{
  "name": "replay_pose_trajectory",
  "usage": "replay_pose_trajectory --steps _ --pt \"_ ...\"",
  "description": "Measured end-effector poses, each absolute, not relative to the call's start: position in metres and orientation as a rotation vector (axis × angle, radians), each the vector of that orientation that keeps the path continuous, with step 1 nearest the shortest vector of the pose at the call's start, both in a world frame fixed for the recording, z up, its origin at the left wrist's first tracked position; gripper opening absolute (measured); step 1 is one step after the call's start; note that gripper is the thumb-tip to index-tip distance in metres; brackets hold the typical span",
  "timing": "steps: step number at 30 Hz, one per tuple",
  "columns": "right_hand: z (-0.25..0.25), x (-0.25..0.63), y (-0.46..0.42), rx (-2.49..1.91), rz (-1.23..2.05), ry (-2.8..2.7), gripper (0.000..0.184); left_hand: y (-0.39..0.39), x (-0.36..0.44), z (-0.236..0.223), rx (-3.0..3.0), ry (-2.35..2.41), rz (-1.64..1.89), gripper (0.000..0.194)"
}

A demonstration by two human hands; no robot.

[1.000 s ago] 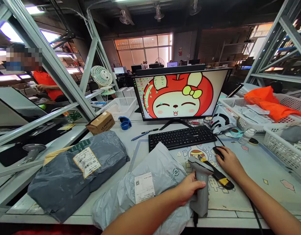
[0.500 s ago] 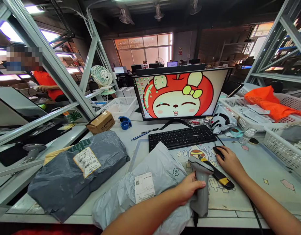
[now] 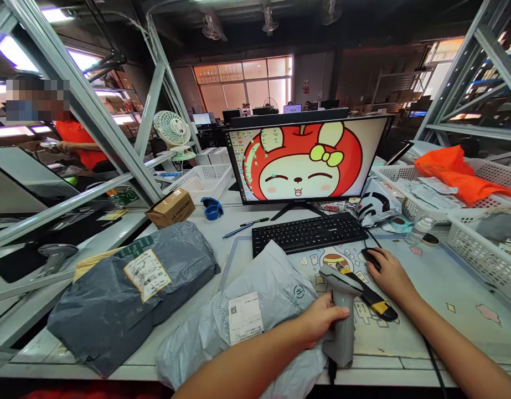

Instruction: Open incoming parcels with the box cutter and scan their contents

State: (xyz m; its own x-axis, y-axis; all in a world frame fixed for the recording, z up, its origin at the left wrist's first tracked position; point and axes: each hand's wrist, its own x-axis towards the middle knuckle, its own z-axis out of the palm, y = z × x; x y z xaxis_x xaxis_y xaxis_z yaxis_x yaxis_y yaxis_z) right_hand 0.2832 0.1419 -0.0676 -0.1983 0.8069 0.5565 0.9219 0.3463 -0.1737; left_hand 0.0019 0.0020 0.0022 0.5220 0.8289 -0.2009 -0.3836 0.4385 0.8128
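Observation:
My left hand (image 3: 321, 321) is closed on the handle of a grey barcode scanner (image 3: 343, 327), with its thumb across the near side and its other fingers mostly hidden. Under that forearm lies a pale grey plastic mailer bag (image 3: 275, 288) with a white printed label (image 3: 246, 317). My right hand (image 3: 388, 271) rests over a black computer mouse (image 3: 370, 258), fingers curved on top of it. Between the hands is a black-and-yellow utility knife (image 3: 369, 295) on the mat. A black keyboard (image 3: 309, 230) sits just behind, below a monitor (image 3: 300, 160) showing a cartoon desktop picture.
A dark grey wrapped parcel (image 3: 176, 266) lies at left, near a brown carton (image 3: 172, 208), a blue tape roll (image 3: 212, 209) and pens (image 3: 244, 228). White baskets (image 3: 483, 252) line the right side. Metal frame posts flank the table. A person in orange (image 3: 78, 141) stands far left.
The person at the far left has shifted slightly leftward. My two hands, the scanner and the mouse show no visible movement.

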Motion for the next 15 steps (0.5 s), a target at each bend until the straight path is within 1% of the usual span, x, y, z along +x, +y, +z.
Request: replay_pose_trajectory --steps 5,12,15 --pt "-0.0686 0.2834 0.1421 -1.501 -0.27 -2.043 0.044 0.0015 0.0018 0.0009 0.788 0.651 0.83 0.066" --pt "-0.0703 0.2834 0.1422 -1.492 -0.281 -2.044 0.044 0.002 0.0017 -0.0005 0.802 0.683 0.812 0.071" --pt "-0.0708 0.2837 0.1423 -1.504 -0.275 -2.039 0.046 0.002 0.0017 -0.0004 0.806 0.693 0.811 0.069"
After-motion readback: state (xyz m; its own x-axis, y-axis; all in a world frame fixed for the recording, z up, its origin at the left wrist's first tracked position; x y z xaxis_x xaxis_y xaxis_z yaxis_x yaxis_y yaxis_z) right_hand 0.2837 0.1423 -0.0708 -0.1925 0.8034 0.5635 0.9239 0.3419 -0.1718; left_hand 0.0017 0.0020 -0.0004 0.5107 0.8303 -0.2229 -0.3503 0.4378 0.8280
